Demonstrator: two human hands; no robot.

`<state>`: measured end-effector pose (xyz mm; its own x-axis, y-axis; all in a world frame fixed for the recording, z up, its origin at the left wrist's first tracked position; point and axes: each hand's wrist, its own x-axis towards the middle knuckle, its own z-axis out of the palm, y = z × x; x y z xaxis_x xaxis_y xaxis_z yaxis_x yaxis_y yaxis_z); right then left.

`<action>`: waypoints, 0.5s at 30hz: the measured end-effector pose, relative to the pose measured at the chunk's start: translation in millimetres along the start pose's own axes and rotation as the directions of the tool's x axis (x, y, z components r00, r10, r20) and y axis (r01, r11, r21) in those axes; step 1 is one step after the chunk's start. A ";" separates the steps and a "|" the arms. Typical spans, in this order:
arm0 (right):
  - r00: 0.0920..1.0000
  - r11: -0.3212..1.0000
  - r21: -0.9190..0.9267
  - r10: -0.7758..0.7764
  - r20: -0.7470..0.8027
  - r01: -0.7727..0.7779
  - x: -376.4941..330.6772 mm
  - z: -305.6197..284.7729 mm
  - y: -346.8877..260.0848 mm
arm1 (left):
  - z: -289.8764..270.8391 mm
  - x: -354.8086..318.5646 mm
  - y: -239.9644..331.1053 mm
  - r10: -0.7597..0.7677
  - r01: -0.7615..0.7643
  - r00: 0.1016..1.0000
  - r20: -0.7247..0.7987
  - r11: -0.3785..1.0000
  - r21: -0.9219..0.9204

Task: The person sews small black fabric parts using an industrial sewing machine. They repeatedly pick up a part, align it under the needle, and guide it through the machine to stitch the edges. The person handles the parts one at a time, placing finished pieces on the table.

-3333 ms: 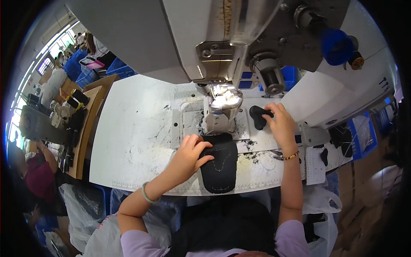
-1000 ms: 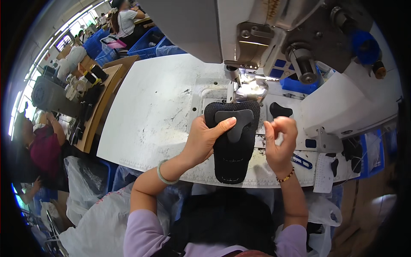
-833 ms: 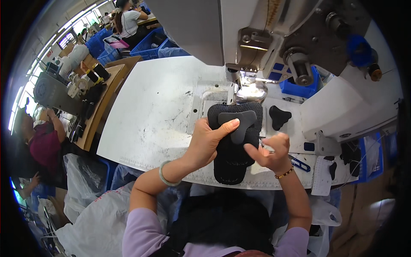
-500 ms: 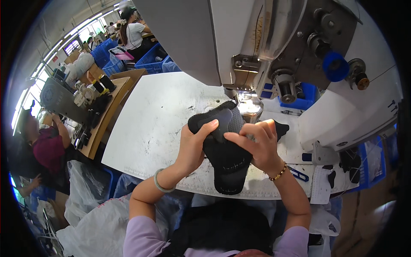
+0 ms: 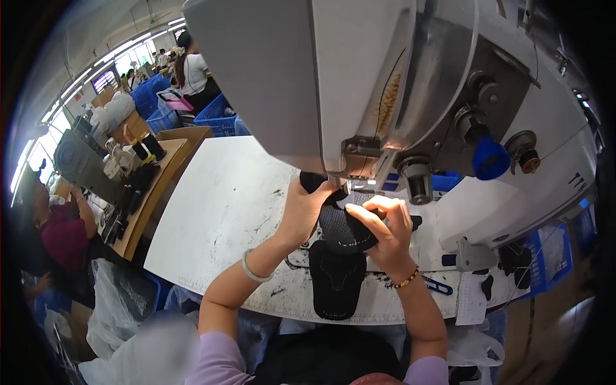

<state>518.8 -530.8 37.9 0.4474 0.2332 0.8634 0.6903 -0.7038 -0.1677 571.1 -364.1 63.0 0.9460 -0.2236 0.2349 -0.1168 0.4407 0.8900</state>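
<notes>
Black mesh fabric shoe-upper piece (image 5: 343,228) is held raised under the head of the grey industrial sewing machine (image 5: 385,83), above the white worktable (image 5: 224,205). Left hand (image 5: 307,208) grips its left edge, fingers closed on it. Right hand (image 5: 385,228) pinches its right edge between thumb and fingers. 1 flat black tongue-shaped panel (image 5: 335,282) lies on the table just below.

A bright workshop — windows (image 5: 102,80) along the far left, blue crates (image 5: 151,106), a wooden side bench (image 5: 154,186).
</notes>
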 end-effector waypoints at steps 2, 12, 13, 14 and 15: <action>1.000 1.000 -0.004 0.004 -0.002 -0.004 0.0 0.6 -0.6 | -0.6 0.3 -0.5 0.000 0.000 1.000 0.003 1.000 -0.009; 1.000 0.998 -0.064 0.006 0.025 -0.005 -0.6 0.1 -4.4 | -1.8 -0.4 0.5 -0.016 0.017 0.999 0.030 0.999 -0.033; 0.999 0.997 -0.073 0.013 0.030 -0.011 -0.5 -0.8 -5.0 | -2.2 -0.5 2.1 -0.015 0.015 0.999 0.037 1.000 -0.018; 0.999 0.996 -0.087 0.001 0.035 0.002 0.1 -1.5 -4.8 | -2.9 -0.7 4.2 -0.014 0.014 0.999 0.044 1.000 -0.003; 0.999 0.995 -0.101 -0.005 0.043 0.009 0.0 -2.5 -4.4 | -3.8 -1.3 6.8 -0.058 0.058 0.997 0.058 0.998 0.006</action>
<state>514.3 -529.4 39.8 0.4678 0.2653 0.8431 0.6335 -0.7658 -0.1106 570.3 -357.5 67.3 0.9320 -0.2986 0.2053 -0.0641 0.4216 0.9045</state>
